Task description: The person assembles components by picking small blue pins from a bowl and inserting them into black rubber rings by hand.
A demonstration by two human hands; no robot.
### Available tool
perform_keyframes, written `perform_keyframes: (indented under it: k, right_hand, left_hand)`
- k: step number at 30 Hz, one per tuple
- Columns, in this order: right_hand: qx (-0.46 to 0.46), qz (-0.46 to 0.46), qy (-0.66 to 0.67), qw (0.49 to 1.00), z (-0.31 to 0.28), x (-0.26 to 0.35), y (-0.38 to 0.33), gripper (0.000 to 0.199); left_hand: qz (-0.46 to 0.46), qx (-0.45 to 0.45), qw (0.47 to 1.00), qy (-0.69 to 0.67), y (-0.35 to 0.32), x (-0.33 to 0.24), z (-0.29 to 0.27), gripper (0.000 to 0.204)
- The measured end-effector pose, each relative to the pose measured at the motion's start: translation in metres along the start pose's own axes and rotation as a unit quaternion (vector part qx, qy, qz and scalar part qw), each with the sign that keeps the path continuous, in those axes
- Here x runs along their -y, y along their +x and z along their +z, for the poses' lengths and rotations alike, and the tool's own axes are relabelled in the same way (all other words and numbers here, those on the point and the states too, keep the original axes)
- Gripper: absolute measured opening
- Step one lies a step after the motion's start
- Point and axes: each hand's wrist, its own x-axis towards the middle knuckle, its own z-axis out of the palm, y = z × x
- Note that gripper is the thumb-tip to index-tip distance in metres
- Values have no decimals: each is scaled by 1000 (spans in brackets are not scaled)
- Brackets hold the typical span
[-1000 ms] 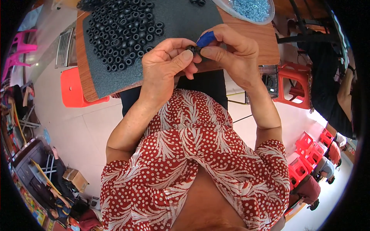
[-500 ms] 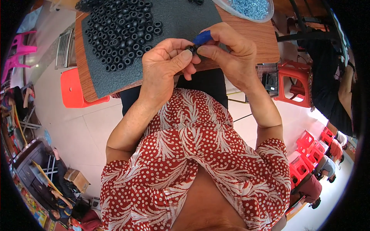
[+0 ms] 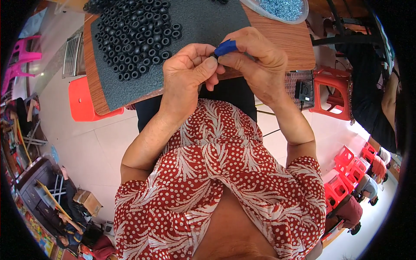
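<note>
Both my hands meet over the table's near edge. My left hand (image 3: 184, 71) is closed, thumb and fingers pinching a small black ring-shaped part (image 3: 215, 55) that is mostly hidden by the fingertips. From the other side my right hand (image 3: 262, 60) presses thumb and index finger on the same part. A blue wrap (image 3: 225, 47) covers the tip of the right index finger. Beyond my left hand, many loose black rings (image 3: 134, 41) lie heaped on a dark grey mat (image 3: 203, 26), some on their sides, some showing their holes.
At the far right of the wooden table (image 3: 297, 54) stands a clear round tub (image 3: 307, 13) of small bluish transparent pieces. Red stools (image 3: 333, 91) stand beside the table, another red stool (image 3: 80, 100) at its left. A person in dark clothing (image 3: 368, 91) is at the right.
The right index finger has tipped further over the black part, which now shows less between the fingertips. My left hand has shifted slightly to the right; the heap looks the same.
</note>
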Motion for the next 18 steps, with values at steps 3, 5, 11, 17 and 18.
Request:
perform_keyframes:
  k: [3, 5, 11, 17, 18]
  right_hand:
    - [0, 36, 21, 999, 1, 7, -1, 16]
    - [-3, 58, 36, 998, 2, 7, -2, 15]
    - [-65, 40, 30, 997, 7, -6, -10, 14]
    - [-78, -64, -122, 987, 9, -9, -9, 18]
    - [-77, -57, -121, 988, 10, -8, -8, 17]
  left_hand:
    - [8, -2, 1000, 8, 0, 1, -1, 19]
    - [20, -8, 1000, 13, 0, 1, 0, 19]
    - [38, -19, 997, 66, -1, 0, 2, 19]
    - [78, -34, 991, 107, -3, 4, 2, 18]
    - [78, -34, 991, 107, -2, 3, 1, 18]
